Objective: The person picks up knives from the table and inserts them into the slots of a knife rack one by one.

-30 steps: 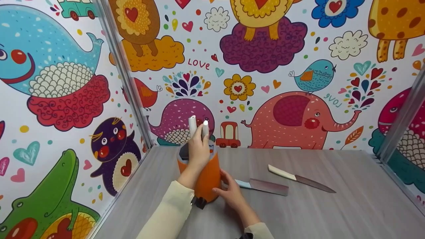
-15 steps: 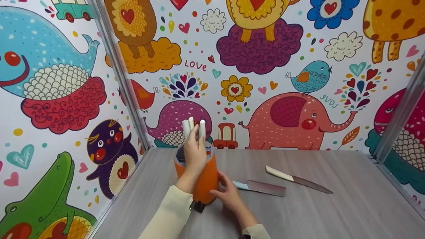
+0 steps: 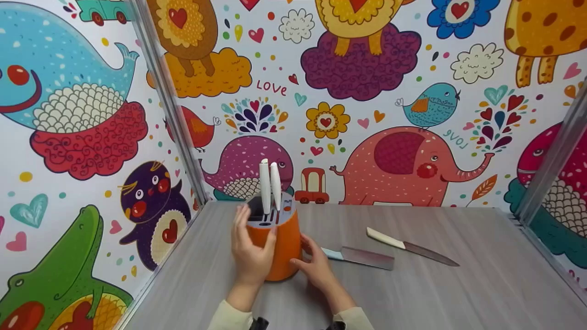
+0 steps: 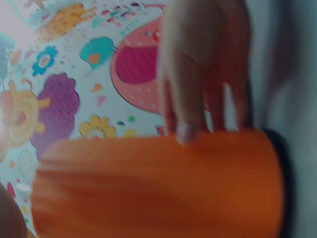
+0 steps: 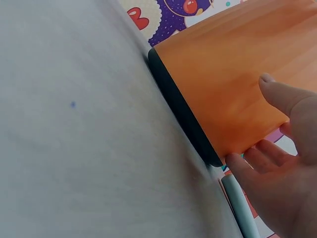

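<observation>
An orange knife block (image 3: 286,245) with a grey slotted top and a dark base stands on the table. Two white-handled knives (image 3: 265,188) are upright in its slots, blades mostly hidden. My left hand (image 3: 250,256) lies along the block's left side, thumb on the front and fingers extended up by the rim. On the other side my right hand (image 3: 318,268) holds the lower part, its thumb in front and fingers bent round the side, as the right wrist view shows on the orange wall (image 5: 213,89). The left wrist view is blurred.
A cleaver (image 3: 367,257) with a pale blue handle lies right of the block, its handle end behind my right hand. Farther right lies a cream-handled kitchen knife (image 3: 431,254). Walls with cartoon animal prints (image 3: 399,169) enclose the grey table (image 3: 458,298).
My left hand has left the white handles at the block's top and come down to its left side. My right hand stays in place on the block.
</observation>
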Demonstrator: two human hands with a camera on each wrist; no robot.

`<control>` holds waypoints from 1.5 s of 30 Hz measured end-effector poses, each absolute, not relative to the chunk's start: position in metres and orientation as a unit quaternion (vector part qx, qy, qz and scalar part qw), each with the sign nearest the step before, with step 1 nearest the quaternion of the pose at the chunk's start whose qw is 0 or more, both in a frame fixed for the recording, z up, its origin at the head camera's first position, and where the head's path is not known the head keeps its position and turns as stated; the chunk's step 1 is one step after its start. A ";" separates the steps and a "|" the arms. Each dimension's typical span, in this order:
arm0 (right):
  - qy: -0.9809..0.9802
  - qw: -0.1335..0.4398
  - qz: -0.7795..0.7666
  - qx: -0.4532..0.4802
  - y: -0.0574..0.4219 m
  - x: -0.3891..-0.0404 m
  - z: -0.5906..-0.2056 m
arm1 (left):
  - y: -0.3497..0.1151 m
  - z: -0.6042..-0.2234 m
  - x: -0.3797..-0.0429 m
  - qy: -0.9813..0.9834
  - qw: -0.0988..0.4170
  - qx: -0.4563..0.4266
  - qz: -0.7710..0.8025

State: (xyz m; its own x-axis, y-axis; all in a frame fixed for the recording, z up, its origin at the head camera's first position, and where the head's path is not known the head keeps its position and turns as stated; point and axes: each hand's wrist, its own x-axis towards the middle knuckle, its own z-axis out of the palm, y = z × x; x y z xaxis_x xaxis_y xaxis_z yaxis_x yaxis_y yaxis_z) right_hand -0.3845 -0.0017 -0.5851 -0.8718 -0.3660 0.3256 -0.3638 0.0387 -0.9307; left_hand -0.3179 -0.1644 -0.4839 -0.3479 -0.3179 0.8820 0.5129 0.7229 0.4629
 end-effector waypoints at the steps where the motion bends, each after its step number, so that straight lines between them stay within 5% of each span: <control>1: 0.724 -0.002 -0.643 -0.250 -0.002 -0.385 -0.585 | -0.170 -0.491 -0.319 -0.741 0.561 -0.061 -0.366; 10: 0.738 0.005 -0.634 -0.231 0.003 -0.386 -0.585 | -0.201 -0.540 -0.342 -0.769 0.333 0.043 -0.544; 16: 0.740 -0.002 -0.628 -0.240 0.007 -0.387 -0.586 | -0.202 -0.556 -0.351 -0.733 0.264 0.020 -0.627; 35: 0.745 0.021 -0.626 -0.227 0.006 -0.384 -0.581 | -0.212 -0.555 -0.349 -0.764 0.247 0.037 -0.595; 45: 0.867 -0.129 -0.424 -0.226 0.036 -0.402 -0.576 | -0.210 -0.553 -0.349 -0.767 0.243 0.046 -0.592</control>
